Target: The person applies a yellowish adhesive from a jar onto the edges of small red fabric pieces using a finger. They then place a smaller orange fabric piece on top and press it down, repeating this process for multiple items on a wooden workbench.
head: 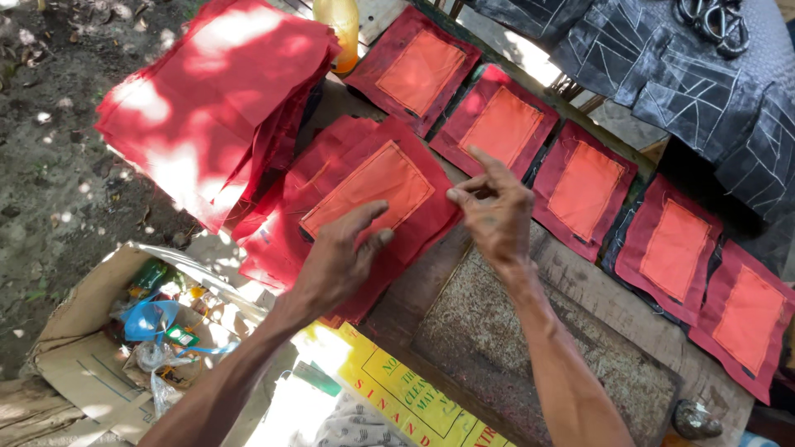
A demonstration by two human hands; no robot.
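A dark red fabric piece with an orange patch (373, 194) sewn on it lies on top of a small pile of like pieces, on a wooden table (596, 285). My left hand (344, 252) rests flat on its lower edge, fingers spread. At the piece's right corner, my right hand (497, 207) pinches the fabric edge between thumb and fingers, index finger raised.
Several more red pieces with orange patches (580, 189) lie in a row along the table's far side. A thick stack of plain red cloth (207, 108) sits at the upper left. Black stitched fabric (687, 74) lies at the upper right. An open cardboard box (91, 331) of odds stands on the ground.
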